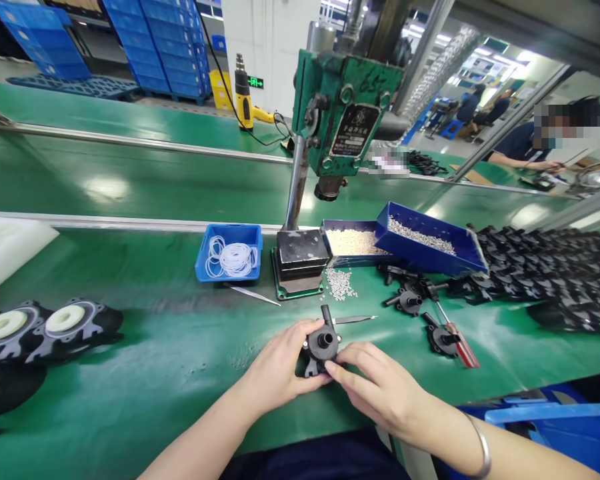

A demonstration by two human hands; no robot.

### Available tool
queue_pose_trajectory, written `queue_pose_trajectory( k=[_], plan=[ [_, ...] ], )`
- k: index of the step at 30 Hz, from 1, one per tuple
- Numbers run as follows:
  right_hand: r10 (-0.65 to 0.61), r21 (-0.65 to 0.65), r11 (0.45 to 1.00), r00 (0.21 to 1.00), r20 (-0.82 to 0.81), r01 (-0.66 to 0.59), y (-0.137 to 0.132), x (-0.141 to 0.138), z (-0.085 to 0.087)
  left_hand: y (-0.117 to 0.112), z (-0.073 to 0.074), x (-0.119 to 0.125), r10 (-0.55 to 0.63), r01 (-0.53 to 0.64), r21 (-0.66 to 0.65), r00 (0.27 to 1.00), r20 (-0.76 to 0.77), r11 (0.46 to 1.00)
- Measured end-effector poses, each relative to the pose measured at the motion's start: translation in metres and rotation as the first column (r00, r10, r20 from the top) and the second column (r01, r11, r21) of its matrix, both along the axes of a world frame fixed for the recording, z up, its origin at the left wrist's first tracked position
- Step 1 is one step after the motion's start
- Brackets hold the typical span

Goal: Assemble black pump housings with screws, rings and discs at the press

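My left hand (279, 365) is wrapped round a small black plastic pump housing (322, 344) with a round port and a stub pipe, held just above the green bench. My right hand (380, 387) pinches the same housing at its lower right edge, fingers pressed together. A pair of steel tweezers (354, 320) lies on the mat just behind the housing.
A green arbor press (340, 113) stands behind on its black base (300, 263). A blue tray of white O-rings (229, 252) is left of it, blue trays of small beads (353, 243) and pins (425, 240) right. Black housings (545, 267) pile at right; a red-handled screwdriver (457, 340) lies nearby. A co-worker (530, 143) sits far right.
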State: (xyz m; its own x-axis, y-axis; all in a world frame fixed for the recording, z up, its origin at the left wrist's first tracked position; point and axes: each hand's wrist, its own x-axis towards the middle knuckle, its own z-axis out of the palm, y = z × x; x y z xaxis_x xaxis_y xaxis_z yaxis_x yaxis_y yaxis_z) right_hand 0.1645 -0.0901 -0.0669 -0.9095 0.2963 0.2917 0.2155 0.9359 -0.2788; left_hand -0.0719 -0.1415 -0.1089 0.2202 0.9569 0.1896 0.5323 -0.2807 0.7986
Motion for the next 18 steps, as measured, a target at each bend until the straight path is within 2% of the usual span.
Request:
queue_pose_trajectory(
  k=[4, 7, 10, 13, 15, 16, 18],
  plan=[
    [-0.055, 0.023, 0.998, 0.995, -0.088, 0.057, -0.002, -0.004, -0.01, -0.001, 0.0, 0.0, 0.014, -0.014, -0.004, 1.0, -0.01, 1.0],
    [-0.083, 0.051, 0.995, 0.993, -0.08, 0.087, -0.004, -0.005, -0.013, 0.0, 0.001, 0.0, 0.028, -0.028, -0.014, 0.999, -0.021, 1.0],
    [-0.098, 0.045, 0.994, 0.995, -0.027, 0.099, -0.003, -0.004, -0.006, 0.002, 0.001, -0.001, 0.042, -0.042, -0.003, 0.998, -0.054, 0.999],
    [-0.115, 0.064, 0.991, 0.989, -0.094, 0.121, -0.004, -0.004, 0.008, -0.001, -0.004, 0.001, 0.09, -0.082, 0.067, 0.989, -0.121, 0.994],
    [-0.139, 0.093, 0.984, 0.983, -0.122, 0.15, -0.008, -0.007, 0.01, -0.004, -0.012, 0.005, 0.144, -0.121, 0.143, 0.975, -0.168, 0.982],
    [-0.152, 0.114, 0.98, 0.983, -0.104, 0.164, -0.01, -0.01, 0.005, -0.005, -0.016, 0.007, 0.169, -0.136, 0.178, 0.967, -0.188, 0.975],
    [-0.202, 0.175, 0.964, 0.979, -0.02, 0.202, -0.01, -0.014, -0.016, -0.005, -0.024, 0.01, 0.206, -0.159, 0.226, 0.957, -0.204, 0.961]
  ],
)
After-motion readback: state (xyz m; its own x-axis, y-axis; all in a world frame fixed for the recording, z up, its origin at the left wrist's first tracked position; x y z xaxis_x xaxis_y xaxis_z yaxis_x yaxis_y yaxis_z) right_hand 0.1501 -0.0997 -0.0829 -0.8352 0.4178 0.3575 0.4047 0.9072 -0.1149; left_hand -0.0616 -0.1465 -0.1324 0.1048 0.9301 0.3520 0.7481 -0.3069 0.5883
